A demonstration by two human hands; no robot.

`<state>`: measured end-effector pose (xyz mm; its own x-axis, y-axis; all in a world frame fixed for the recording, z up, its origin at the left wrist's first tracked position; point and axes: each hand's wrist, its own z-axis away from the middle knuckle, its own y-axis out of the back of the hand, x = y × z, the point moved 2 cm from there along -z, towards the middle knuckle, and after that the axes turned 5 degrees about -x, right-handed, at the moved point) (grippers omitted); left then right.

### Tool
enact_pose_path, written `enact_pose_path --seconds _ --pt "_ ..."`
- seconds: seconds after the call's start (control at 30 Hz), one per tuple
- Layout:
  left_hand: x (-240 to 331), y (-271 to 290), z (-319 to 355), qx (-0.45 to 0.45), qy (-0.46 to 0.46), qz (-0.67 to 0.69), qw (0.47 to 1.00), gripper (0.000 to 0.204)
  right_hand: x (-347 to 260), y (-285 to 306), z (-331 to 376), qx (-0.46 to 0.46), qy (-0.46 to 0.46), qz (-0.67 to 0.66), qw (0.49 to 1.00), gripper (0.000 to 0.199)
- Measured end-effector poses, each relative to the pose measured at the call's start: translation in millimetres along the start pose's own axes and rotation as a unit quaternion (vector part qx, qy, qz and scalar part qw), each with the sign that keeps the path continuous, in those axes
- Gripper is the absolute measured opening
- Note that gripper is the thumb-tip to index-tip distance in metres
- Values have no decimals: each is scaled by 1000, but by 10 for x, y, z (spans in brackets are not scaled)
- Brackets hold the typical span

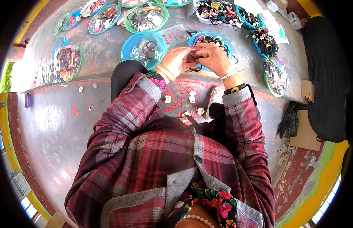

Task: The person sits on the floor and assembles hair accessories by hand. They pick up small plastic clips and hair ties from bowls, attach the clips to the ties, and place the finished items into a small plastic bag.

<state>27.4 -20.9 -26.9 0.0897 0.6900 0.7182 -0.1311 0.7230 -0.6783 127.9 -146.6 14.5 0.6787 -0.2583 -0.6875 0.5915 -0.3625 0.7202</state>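
Observation:
My left hand and my right hand meet in front of me, just over the near rims of two blue bowls. Fingers of both are closed round a small dark item, mostly hidden between them, with a bit of red at its top. What it is I cannot make out. Left of my hands, a blue bowl holds clear packets with dark rings in them. Behind my right hand, another blue bowl is heaped with dark hair ties.
More bowls and baskets of hair ties and packets line the raised grey surface, including a green bowl and a heaped white tub. Red strips and small white pieces litter the floor between my feet. A black bag lies at right.

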Motion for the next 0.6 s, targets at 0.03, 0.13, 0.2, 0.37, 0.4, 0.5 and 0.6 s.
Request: enact_pose_path --seconds 0.03,0.13,0.2,0.37,0.4,0.5,0.6 --pt "0 -5 -5 -4 -1 4 1000 34 0 -2 -5 -17 8 7 1000 20" --pt "38 -45 22 8 8 -15 1000 32 -43 -13 23 -37 -39 3 999 17" --pt "49 -55 32 10 10 -30 999 31 -46 0 27 -46 -32 4 998 16" --pt "10 -24 16 10 24 -45 999 29 -29 -21 6 -82 20 46 995 16" --pt "9 -29 18 12 21 -59 998 29 -12 -41 10 -74 31 52 995 17" --pt "43 -98 55 23 13 -78 997 28 -46 -28 12 -104 37 57 992 17" --pt "66 -148 71 30 17 -63 997 27 -50 -22 28 -121 45 57 990 17"
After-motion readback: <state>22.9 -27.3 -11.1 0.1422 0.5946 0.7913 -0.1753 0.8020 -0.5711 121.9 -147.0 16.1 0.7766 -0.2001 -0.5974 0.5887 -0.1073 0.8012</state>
